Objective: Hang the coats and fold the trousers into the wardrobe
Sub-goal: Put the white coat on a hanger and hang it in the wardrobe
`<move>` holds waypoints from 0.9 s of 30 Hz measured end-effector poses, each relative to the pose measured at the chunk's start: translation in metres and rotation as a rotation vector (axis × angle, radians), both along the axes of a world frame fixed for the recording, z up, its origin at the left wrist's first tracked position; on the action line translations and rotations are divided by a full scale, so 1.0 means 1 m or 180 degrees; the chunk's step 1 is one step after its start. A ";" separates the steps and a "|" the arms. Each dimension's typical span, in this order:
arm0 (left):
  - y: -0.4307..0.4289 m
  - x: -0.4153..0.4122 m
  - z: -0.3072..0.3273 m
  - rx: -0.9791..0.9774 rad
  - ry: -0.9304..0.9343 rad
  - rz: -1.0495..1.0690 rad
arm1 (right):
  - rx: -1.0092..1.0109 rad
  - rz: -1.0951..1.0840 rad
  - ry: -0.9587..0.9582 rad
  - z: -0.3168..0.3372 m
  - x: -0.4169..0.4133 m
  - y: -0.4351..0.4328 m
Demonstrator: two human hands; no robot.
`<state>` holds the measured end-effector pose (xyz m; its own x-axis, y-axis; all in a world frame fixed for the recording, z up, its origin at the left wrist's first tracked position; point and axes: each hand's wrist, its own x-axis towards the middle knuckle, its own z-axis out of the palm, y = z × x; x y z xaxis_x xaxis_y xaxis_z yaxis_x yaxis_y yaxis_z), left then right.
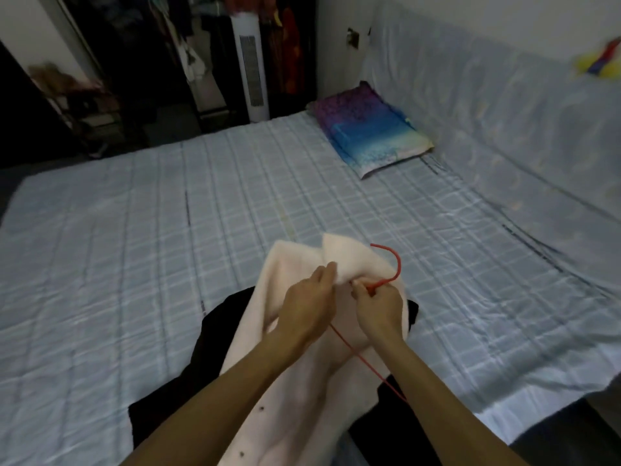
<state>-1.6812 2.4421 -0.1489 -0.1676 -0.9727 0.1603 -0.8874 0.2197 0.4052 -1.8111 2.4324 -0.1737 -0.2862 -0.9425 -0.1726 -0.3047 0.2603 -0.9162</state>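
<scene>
A pale pink fleecy coat [302, 391] with small dark buttons lies on the bed's near edge, over a black garment [215, 334]. A thin red wire hanger [396, 264] pokes its hook out at the coat's collar, and one of its arms runs down to the right across the coat. My left hand [309, 304] pinches the collar flap. My right hand [379, 306] grips the hanger just below the hook. The rest of the hanger is hidden under the coat and my hands.
The bed [134, 250] has a light blue checked cover. A purple and blue pillow [373, 129] lies at its far right by the covered wall. Beyond the bed stand a white tower fan [252, 65] and a dark open wardrobe [161, 45] with hanging clothes.
</scene>
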 end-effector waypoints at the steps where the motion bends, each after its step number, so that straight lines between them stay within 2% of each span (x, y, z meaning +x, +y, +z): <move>1: 0.005 0.001 0.003 -0.0071 -0.0028 -0.0045 | -0.0149 0.0062 -0.0041 0.006 -0.001 0.001; 7: -0.007 0.024 0.036 -0.0443 -0.0308 -0.0225 | -0.0731 0.0366 -0.0504 0.032 -0.001 0.008; 10: -0.018 0.030 0.055 -0.0307 -0.0715 -0.0229 | -0.1086 0.0678 -0.0502 0.046 0.002 0.002; 14: -0.012 0.032 0.075 -0.0570 -0.1024 -0.0014 | -0.1379 0.1053 -0.0248 0.060 0.003 -0.009; 18: -0.001 0.035 0.079 -0.0451 -0.1076 0.0293 | -0.1491 0.1646 0.0452 0.066 -0.004 -0.018; 20: 0.001 0.034 0.081 -0.0454 -0.1099 0.0420 | -0.1722 0.1554 0.0656 0.071 -0.013 -0.016; 24: 0.005 0.038 0.089 -0.0616 -0.1188 0.0691 | -0.2610 0.0950 0.0625 0.050 -0.045 0.002; 27: 0.010 0.038 0.094 -0.0734 -0.1204 0.0936 | -0.2670 0.1039 0.0578 0.013 -0.063 0.024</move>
<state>-1.6428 2.4517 -0.0553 0.0195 -0.9339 0.3569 -0.9998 -0.0150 0.0155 -1.8737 2.4559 -0.1607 0.0605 -0.7774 0.6261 -0.4039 -0.5927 -0.6968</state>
